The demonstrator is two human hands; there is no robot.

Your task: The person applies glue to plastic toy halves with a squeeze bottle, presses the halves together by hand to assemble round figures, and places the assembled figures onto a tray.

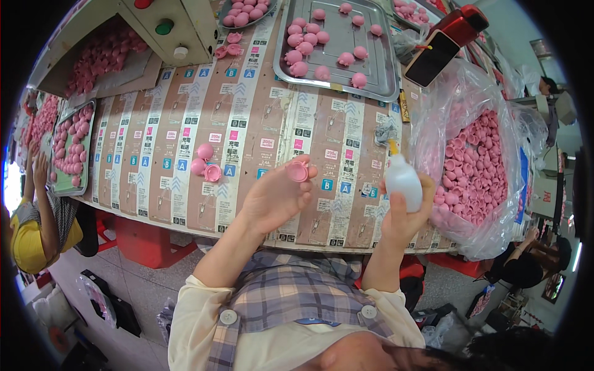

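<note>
Above the table (pixel 253 127), the left hand (pixel 272 199) pinches a pink half-shell (pixel 297 172), seemingly to keep its hollow exposed, while the right hand (pixel 401 221) wraps a white squeeze bottle (pixel 404 183), leaving its yellow nozzle (pixel 393 147) free.

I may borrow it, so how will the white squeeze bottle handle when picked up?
The white squeeze bottle probably flexes under pressure, as its walls look like translucent plastic. It is likely light for its size, since the right hand alone holds it. Laid sideways, it might roll, given its rounded body.
</note>
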